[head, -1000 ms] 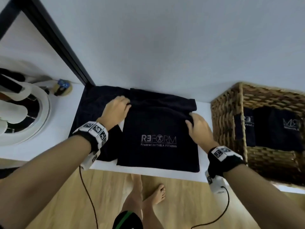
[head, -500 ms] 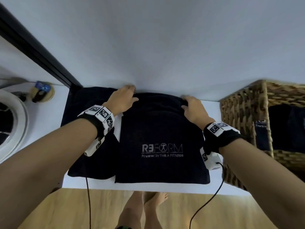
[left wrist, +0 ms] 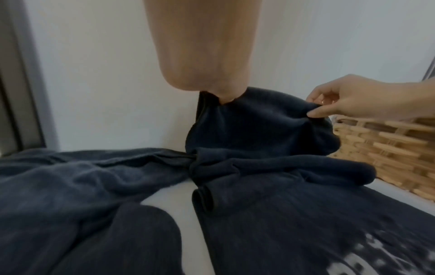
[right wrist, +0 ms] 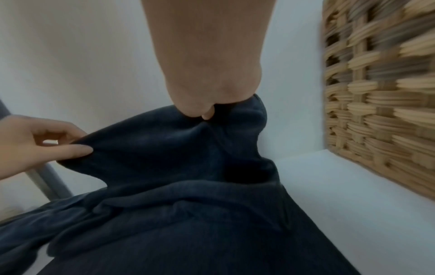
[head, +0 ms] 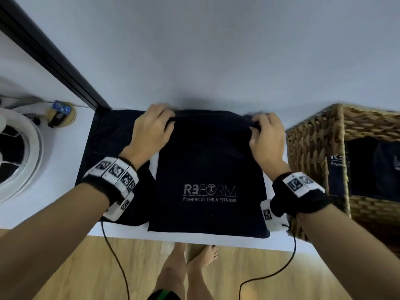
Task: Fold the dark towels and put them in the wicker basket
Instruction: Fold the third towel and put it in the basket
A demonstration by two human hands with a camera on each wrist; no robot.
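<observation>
A dark towel (head: pixel 207 169) with a white REFORM logo lies on the white counter (head: pixel 65 165), its near edge by the counter's front. My left hand (head: pixel 160 124) pinches the towel's far left corner and my right hand (head: pixel 259 128) pinches its far right corner, both lifting the far edge by the wall. The left wrist view shows the raised far edge (left wrist: pixel 247 121) bunched between both hands; the right wrist view shows the same fold (right wrist: pixel 176 148). A second dark towel (head: pixel 112 148) lies crumpled to the left. The wicker basket (head: pixel 313 148) stands at the right with folded dark towels (head: pixel 368 167) inside.
A white round appliance (head: pixel 28 156) and a small roll of tape (head: pixel 61 113) sit at the counter's left. A black frame (head: pixel 54 61) runs diagonally up the wall. Wooden floor and bare feet (head: pixel 199 258) show below the counter's edge.
Both hands slid from the towel's sides to its far corners by the wall, pinched them and began lifting the far edge.
</observation>
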